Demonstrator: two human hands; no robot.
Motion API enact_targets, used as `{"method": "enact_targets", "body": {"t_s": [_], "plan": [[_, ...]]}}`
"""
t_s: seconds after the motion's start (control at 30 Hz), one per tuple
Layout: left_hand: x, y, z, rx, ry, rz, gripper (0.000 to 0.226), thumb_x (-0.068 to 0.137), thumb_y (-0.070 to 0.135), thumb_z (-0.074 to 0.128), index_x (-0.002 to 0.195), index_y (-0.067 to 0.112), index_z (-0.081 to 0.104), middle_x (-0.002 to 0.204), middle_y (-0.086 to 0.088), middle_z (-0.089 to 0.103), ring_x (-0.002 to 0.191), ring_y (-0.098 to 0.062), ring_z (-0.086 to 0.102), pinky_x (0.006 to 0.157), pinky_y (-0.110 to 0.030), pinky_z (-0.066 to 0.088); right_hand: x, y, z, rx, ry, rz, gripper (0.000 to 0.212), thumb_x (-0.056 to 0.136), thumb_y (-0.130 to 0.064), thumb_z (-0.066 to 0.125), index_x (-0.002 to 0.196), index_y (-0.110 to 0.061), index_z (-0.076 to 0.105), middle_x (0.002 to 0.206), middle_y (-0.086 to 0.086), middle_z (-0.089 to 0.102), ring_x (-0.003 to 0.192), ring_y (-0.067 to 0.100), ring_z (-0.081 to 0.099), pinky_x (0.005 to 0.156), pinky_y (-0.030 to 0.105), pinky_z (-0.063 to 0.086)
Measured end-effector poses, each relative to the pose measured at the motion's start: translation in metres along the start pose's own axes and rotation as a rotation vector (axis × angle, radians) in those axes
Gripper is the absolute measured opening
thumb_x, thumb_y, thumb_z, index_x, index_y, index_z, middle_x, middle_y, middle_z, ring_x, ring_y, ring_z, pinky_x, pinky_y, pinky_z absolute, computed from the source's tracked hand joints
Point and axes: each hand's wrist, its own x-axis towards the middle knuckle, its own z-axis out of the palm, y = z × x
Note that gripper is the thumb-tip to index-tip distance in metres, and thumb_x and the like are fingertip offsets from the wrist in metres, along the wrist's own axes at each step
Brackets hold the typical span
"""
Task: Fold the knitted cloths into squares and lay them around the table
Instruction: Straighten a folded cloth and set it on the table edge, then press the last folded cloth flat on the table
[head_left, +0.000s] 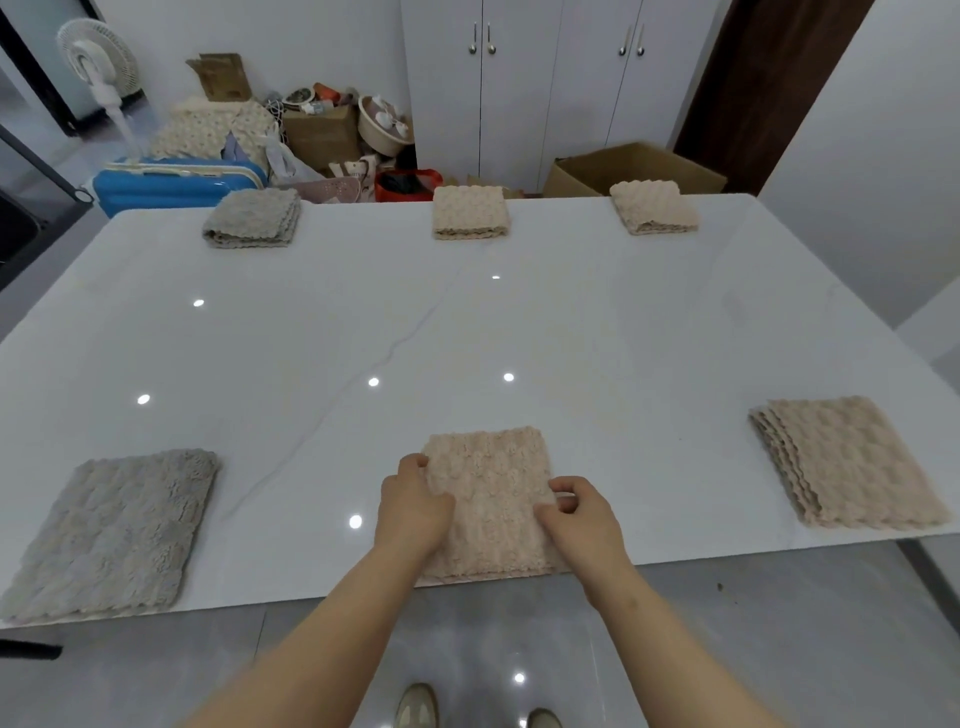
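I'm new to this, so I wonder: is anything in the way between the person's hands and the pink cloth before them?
Nothing visible. The left hand grips the pink cloth at its left edge, and the right hand pinches its right edge.

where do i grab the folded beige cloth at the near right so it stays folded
Pinch the beige cloth at its left edge, coming from the left: the layers show stacked and loose there, so clamping them all should keep it square.
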Motion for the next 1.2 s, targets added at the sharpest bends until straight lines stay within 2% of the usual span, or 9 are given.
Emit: {"method": "enact_targets", "body": {"t_s": [0.17, 0.33, 0.47, 0.6, 0.7, 0.87, 0.97, 1.07, 1.2], "plan": [[0.004, -0.005, -0.005, -0.099, -0.014, -0.013, 0.052, 0.084, 0.008, 0.057, 0.133, 0.014, 0.038, 0.113, -0.01, 0.056, 0.086, -0.022, 0.057, 0.075, -0.033, 0.051, 0.002, -0.001, 0.006, -0.001, 0.011, 0.011, 0.024, 0.086, -0.013, 0.057, 0.107, -0.023, 0.052, 0.087, -0.009, 0.048, 0.074, 0.003, 0.049, 0.057, 0.015, 0.037], [-0.004, 0.013, -0.008, 0.233, 0.157, 0.043, 0.065, 0.082, 0.021, 0.059, 0.14, 0.024, 0.03, 0.138, -0.009, 0.036, 0.124, -0.03, 0.036, 0.097, -0.038, 0.035, 0.006, -0.004, 0.001, 0.051, 0.033, 0.038, 0.023, 0.084, -0.012, 0.06, 0.105, -0.02, 0.055, 0.083, -0.002, 0.054, 0.073, 0.012, 0.053, 0.062, 0.02, 0.041], [-0.006, 0.052, 0.008, 0.211, 0.085, 0.302, 0.048, 0.086, 0.02, 0.052, 0.132, 0.026, 0.042, 0.136, -0.004, 0.039, 0.125, -0.024, 0.034, 0.1, -0.032, 0.031, 0.013, -0.005, -0.021, 0.146, 0.102, 0.006, 0.021, 0.086, -0.015, 0.056, 0.106, -0.023, 0.055, 0.088, -0.001, 0.058, 0.085, 0.018, 0.058, 0.072, 0.024, 0.044], [-0.016, 0.091, 0.054, 0.004, -0.085, 0.365, 0.03, 0.087, 0.013, 0.051, 0.116, 0.022, 0.056, 0.116, -0.002, 0.052, 0.095, -0.014, 0.053, 0.08, -0.024, 0.045, 0.026, -0.001, -0.065, 0.164, 0.18, -0.06, 0.016, 0.088, -0.016, 0.054, 0.101, -0.023, 0.058, 0.089, -0.001, 0.06, 0.088, 0.02, 0.061, 0.066, 0.022, 0.043], [-0.028, 0.118, 0.101, -0.102, -0.158, 0.327, 0.021, 0.088, 0.012, 0.05, 0.104, 0.023, 0.058, 0.1, 0.005, 0.054, 0.078, -0.004, 0.051, 0.057, -0.009, 0.04, 0.041, 0.004, -0.116, 0.149, 0.284, -0.101, 0.016, 0.088, -0.012, 0.051, 0.099, -0.021, 0.059, 0.083, -0.003, 0.059, 0.084, 0.023, 0.062, 0.062, 0.021, 0.042], [-0.059, 0.164, 0.186, -0.197, -0.241, 0.227, 0.02, 0.088, 0.013, 0.048, 0.103, 0.023, 0.057, 0.095, 0.004, 0.054, 0.073, -0.002, 0.049, 0.059, -0.014, 0.039, 0.052, 0.023, -0.214, -0.018, 0.409, -0.179, 0.019, 0.089, -0.008, 0.047, 0.102, -0.015, 0.059, 0.081, -0.006, 0.058, 0.074, 0.012, 0.055, 0.062, 0.018, 0.039], [-0.073, 0.186, 0.229, -0.2, -0.249, 0.168, 0.026, 0.09, 0.014, 0.047, 0.113, 0.021, 0.055, 0.107, 0.0, 0.055, 0.08, -0.005, 0.05, 0.065, -0.016, 0.039, 0.057, 0.036, -0.259, -0.202, 0.487, -0.247, 0.026, 0.087, -0.007, 0.049, 0.107, -0.011, 0.064, 0.097, 0.001, 0.066, 0.093, 0.021, 0.06, 0.077, 0.028, 0.044], [-0.08, 0.197, 0.259, -0.173, -0.251, 0.137, 0.039, 0.091, 0.019, 0.049, 0.13, 0.021, 0.043, 0.127, -0.006, 0.049, 0.102, -0.015, 0.05, 0.083, -0.022, 0.038, 0.069, 0.051, -0.294, -0.472, 0.532, -0.163, 0.034, 0.084, -0.012, 0.051, 0.116, -0.017, 0.061, 0.125, 0.004, 0.058, 0.117, 0.029, 0.048, 0.092, 0.037, 0.037], [-0.079, 0.198, 0.284, -0.219, -0.305, 0.043, 0.055, 0.089, 0.026, 0.055, 0.137, 0.02, 0.03, 0.11, -0.006, 0.059, 0.097, -0.02, 0.057, 0.083, -0.026, 0.044, 0.075, 0.069, -0.323, -0.482, 0.435, -0.037, 0.041, 0.086, -0.015, 0.049, 0.125, -0.025, 0.054, 0.138, 0.003, 0.046, 0.124, 0.031, 0.038, 0.101, 0.041, 0.031]]}}
